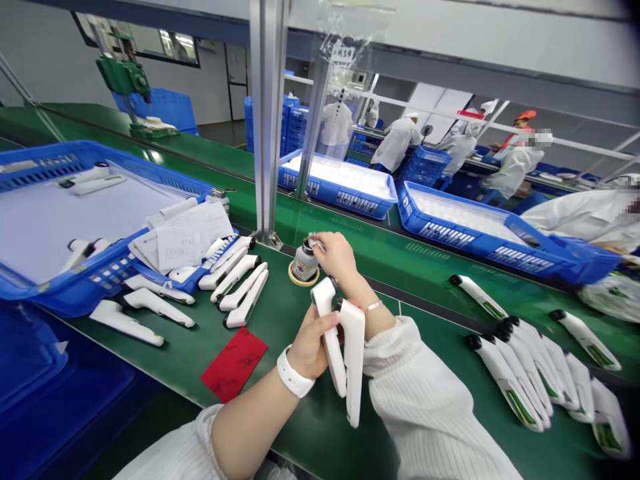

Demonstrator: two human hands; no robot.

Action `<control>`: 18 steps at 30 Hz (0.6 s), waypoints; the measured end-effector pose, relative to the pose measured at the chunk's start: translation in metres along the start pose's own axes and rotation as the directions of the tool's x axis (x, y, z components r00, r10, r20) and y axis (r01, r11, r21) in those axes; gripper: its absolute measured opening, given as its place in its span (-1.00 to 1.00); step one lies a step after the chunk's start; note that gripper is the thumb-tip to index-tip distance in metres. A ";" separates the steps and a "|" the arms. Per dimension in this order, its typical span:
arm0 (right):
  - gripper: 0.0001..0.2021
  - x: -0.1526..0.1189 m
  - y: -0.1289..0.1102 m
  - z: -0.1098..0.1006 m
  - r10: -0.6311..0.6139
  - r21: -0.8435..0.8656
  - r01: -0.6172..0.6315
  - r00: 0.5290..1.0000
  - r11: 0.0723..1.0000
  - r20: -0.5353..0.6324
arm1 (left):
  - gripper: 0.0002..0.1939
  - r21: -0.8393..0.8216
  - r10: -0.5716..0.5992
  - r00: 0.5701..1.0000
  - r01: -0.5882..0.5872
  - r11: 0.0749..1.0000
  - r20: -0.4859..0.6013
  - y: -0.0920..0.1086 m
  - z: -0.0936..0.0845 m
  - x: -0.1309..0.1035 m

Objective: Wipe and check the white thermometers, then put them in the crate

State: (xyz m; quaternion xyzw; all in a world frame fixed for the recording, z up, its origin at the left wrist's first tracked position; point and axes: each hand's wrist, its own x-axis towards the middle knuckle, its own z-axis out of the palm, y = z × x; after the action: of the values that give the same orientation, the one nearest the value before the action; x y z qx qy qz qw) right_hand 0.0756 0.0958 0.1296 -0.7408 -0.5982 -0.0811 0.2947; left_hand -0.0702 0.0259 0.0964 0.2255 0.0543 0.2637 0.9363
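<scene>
My left hand (311, 341) is closed around two white gun-shaped handheld devices (354, 363), which look like forehead thermometers. They hang side by side, long ends down. Behind them, my right hand (339, 257) reaches to the mouth of a small grey labelled bottle (303, 264). Its fingers pinch a small pale wad (316, 244), whose material I cannot make out. The bottle stands upright on a round yellowish base (295, 279). A red cloth or sheet (234, 365) with dark smudges lies on the green bench, left of my left wrist.
Several similar devices (243, 293) lie to the left, and another group (520, 380) lies right. A blue crate (75, 290) with papers stands at left. Beyond a metal post (267, 120), blue trays (340, 207) sit on a green conveyor (425, 257). People in white work farther back.
</scene>
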 end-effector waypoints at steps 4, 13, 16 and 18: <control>-0.78 0.001 0.005 0.004 -0.111 0.022 0.109 0.990 0.994 0.086 | -0.66 -0.060 0.003 0.999 -0.005 0.998 -0.032 0.004 0.002 0.000; -0.81 -0.063 -0.013 -0.062 0.099 0.172 -0.059 0.968 0.983 -0.232 | -0.58 -0.085 -0.010 0.996 0.002 0.996 -0.089 0.010 0.004 -0.002; -0.75 -0.118 -0.034 -0.091 0.121 0.189 -0.058 0.931 0.980 -0.344 | -0.62 -0.070 -0.020 0.996 0.014 0.997 -0.092 0.010 0.002 0.000; -0.69 -0.144 -0.044 -0.101 0.016 0.140 0.030 0.950 0.990 -0.313 | -0.63 -0.071 -0.016 0.994 0.008 0.997 -0.109 0.009 0.002 0.001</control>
State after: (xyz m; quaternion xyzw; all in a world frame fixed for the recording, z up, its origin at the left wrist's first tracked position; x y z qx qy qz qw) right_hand 0.0194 -0.0742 0.1588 -0.6933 -0.5509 -0.1553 0.4378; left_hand -0.0729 0.0328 0.1022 0.1773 0.0977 0.2717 0.9409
